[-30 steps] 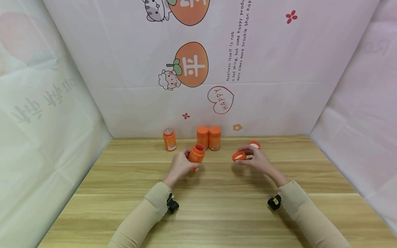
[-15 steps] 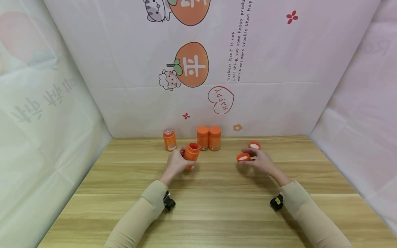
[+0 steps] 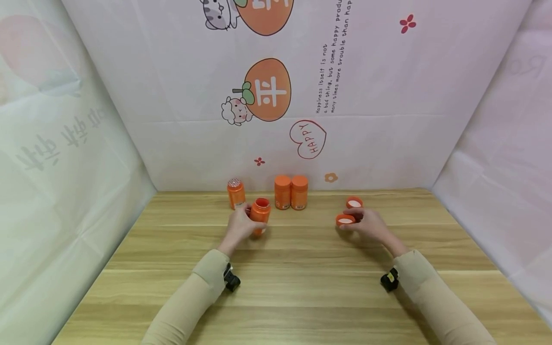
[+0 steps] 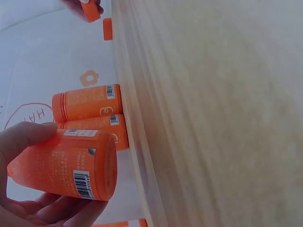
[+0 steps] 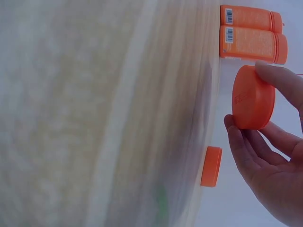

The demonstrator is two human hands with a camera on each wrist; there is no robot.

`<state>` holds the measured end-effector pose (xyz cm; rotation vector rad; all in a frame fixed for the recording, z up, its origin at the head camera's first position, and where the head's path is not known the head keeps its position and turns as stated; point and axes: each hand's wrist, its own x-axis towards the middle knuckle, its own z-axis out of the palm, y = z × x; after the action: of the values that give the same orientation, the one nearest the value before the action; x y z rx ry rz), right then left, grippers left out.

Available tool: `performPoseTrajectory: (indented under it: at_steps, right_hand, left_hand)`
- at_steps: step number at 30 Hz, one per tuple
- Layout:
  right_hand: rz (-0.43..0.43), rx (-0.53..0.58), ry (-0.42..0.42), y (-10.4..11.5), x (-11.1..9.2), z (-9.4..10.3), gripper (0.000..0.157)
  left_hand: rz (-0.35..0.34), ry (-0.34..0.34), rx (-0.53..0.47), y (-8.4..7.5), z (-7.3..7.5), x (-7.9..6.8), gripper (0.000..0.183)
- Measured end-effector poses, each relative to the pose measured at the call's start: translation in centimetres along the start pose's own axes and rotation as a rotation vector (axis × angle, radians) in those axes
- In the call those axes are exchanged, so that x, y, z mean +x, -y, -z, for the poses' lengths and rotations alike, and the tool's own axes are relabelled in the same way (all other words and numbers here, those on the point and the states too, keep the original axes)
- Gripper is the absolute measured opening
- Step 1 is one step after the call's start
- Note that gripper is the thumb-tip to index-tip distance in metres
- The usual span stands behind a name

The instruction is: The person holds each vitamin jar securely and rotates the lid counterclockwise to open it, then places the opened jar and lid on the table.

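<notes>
My left hand [image 3: 239, 225] grips an orange bottle [image 4: 71, 163] round its side; its mouth is uncapped and faces up, and its base hangs above the wood. On the right, thumb and fingers of my right hand [image 3: 366, 225] pinch an orange screw cap [image 5: 253, 98], its white inside turned upward in the head view. Just behind it, a second cap [image 3: 354, 203] lies on the table with its white lining up. Left of the held bottle stands another orange bottle [image 3: 235, 193] without a cap, a silvery seal over its mouth; the left hand partly covers its base.
Two capped orange bottles [image 3: 282, 192] stand side by side at the back of the wooden table [image 3: 293, 287], close to a printed white sheet [image 3: 371, 143]. White sheets also hang along the left and right sides.
My left hand has carried the uncapped bottle leftward, bringing it more upright. My right hand has drifted right with its cap, closer to the cap on the table.
</notes>
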<state>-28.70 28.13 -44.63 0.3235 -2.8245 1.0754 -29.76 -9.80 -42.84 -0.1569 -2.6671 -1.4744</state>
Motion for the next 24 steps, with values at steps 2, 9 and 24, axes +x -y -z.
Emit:
performPoseTrajectory:
  at_steps: [2, 9, 24]
  right_hand:
    - [0.0, -0.023, 0.003, -0.1, 0.0, 0.1, 0.06]
    - [-0.01, -0.061, 0.02, -0.6, 0.2, 0.6, 0.058]
    - [-0.047, -0.075, 0.043, -2.0, 0.6, 1.2, 0.06]
  left_hand:
    - [0.001, -0.007, 0.003, 0.2, 0.2, 0.2, 0.052]
    - [-0.011, -0.052, 0.038, 0.8, 0.7, 0.7, 0.052]
    - [0.04, -0.058, 0.041, 1.3, 1.9, 1.5, 0.055]
